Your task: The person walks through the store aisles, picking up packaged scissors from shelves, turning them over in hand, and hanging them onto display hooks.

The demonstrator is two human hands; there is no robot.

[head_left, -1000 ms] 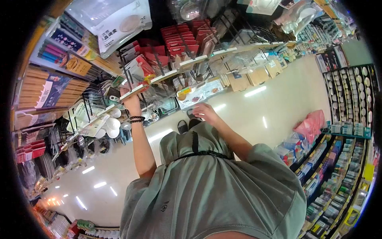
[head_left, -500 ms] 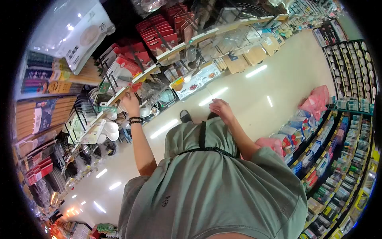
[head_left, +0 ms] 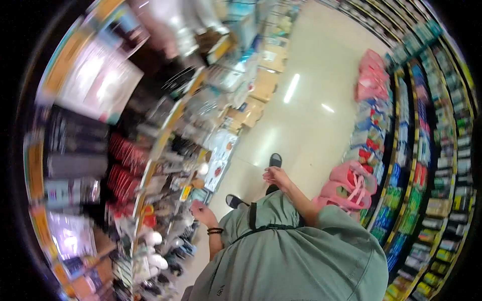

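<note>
My left hand point(head_left: 203, 214), with dark beads on its wrist, is beside the lower shelf goods at the left. Its fingers are somewhat smeared but look loosely stretched, with nothing visible in them. White ladles or spoons point(head_left: 157, 261) hang below and left of it, and red-carded packets point(head_left: 123, 185) hang farther up the rack. Over the aisle floor, in front of my body, is my right hand point(head_left: 277, 176). Its fingers are relaxed and slightly bent, and I see nothing held. Both hands are apart from the goods around them.
Shelving with a pale price rail point(head_left: 150, 170) runs along my left. Cardboard boxes point(head_left: 263, 84) and a white printed box point(head_left: 219, 155) line its foot. Pink bags point(head_left: 349, 185) stand at the right-hand shelves point(head_left: 416, 170). The shiny floor point(head_left: 306, 125) stretches ahead between them.
My left hand has come away from the hanging goods at the rail and back towards my body. The view has turned, and both feet now show. My right hand remains in front of me.
</note>
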